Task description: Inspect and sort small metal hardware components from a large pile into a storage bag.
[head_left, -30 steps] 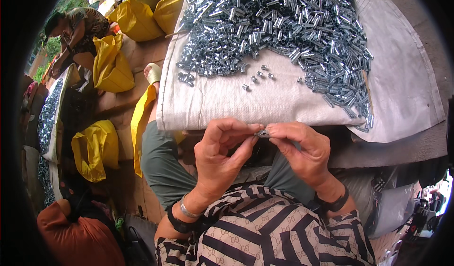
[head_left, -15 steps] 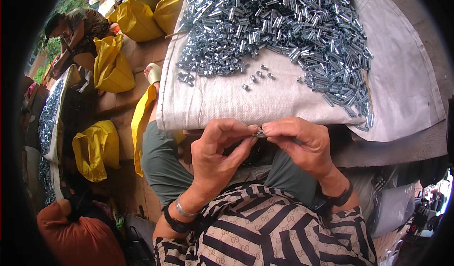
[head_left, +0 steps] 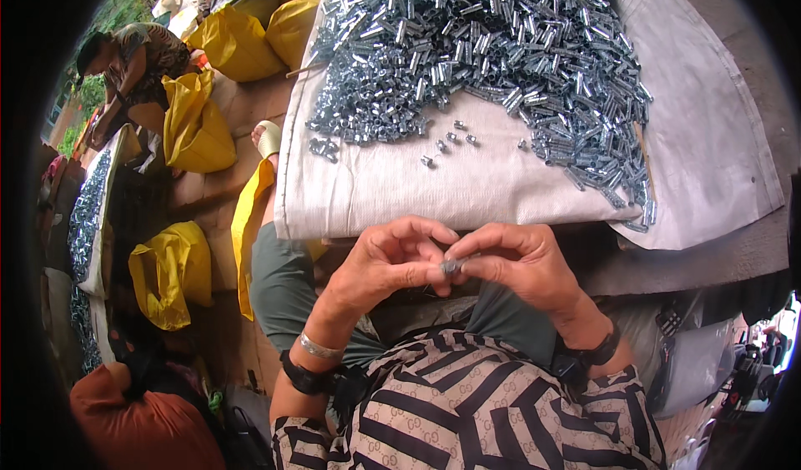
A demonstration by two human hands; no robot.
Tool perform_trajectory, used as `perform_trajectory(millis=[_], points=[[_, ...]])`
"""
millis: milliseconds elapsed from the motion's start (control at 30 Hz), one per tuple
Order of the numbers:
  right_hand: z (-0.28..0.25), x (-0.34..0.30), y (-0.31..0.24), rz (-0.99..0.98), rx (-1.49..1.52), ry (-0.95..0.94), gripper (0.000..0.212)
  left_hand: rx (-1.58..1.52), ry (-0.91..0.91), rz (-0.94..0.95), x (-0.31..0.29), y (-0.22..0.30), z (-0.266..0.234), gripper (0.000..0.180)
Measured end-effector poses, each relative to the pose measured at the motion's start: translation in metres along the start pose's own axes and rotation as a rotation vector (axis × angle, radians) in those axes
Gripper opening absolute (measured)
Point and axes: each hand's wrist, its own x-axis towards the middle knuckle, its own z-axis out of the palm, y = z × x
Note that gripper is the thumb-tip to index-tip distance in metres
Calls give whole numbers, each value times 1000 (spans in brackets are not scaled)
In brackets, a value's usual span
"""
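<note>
- The left hand (head_left: 375, 261) and the right hand (head_left: 526, 261) meet just off the near edge of the white sheet, both closed in a fingertip pinch on a small metal piece (head_left: 451, 267); so slight a thing probably leaves room for fingertips only.
- The piece sits between the thumbs and fingers, above the lap. The fingers cover much of it, so its full shape, and whether it is 1 part or 2, cannot be told.
- Beyond the hands, 5 loose pieces (head_left: 450, 137) lie apart on the white sheet (head_left: 375, 190), in easy reach. The sheet covers the counter (head_left: 701, 268), likely to keep small parts from slipping away.
- The metal heap (head_left: 501, 36) fills the far part of the sheet: shorter bits at its left, longer tubes at its right, perhaps kept apart by kind. Its far side runs out of view, and the lower layers are buried.
- To the left, a yellow sack (head_left: 171, 278) stands open-mouthed on the floor, seemingly for easy filling; its inside is hard to make out.
- Farther left, a co-worker (head_left: 138, 69) bends forward, hands too small to read. An orange sleeve (head_left: 142, 420) at the lower left is cut off by the dark rim.
</note>
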Motion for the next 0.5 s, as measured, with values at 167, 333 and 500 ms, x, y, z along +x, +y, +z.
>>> perform_trajectory(millis=[167,333,500], points=[[2,7,2,-244,-627,149,23,97,173,7,2,-3,8,13],[-8,7,10,-347,-858,117,28,488,315,5,10,21,15,12],[-21,16,7,-444,-868,31,33,1407,570,448,56,47,-31,28]])
